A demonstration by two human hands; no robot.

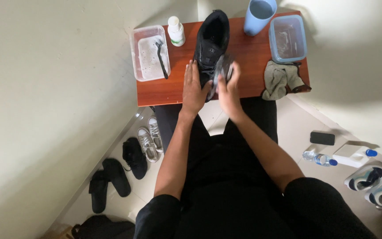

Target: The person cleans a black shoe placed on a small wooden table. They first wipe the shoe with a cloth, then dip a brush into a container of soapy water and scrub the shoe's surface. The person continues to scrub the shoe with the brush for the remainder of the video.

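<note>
Mid-clean by the look of it: the left hand (194, 88) lies flat, fingers spread, steadying the black sneaker (211, 42) at the worktop's (164, 90) middle, while the right hand (229, 90), grip closed on a grey cloth (223, 67), rubs its side, toe seemingly not yet reached.

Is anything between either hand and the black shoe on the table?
Nothing visible. The left hand rests on the black lace-up shoe; the right hand presses a dark cloth against its side.
</note>
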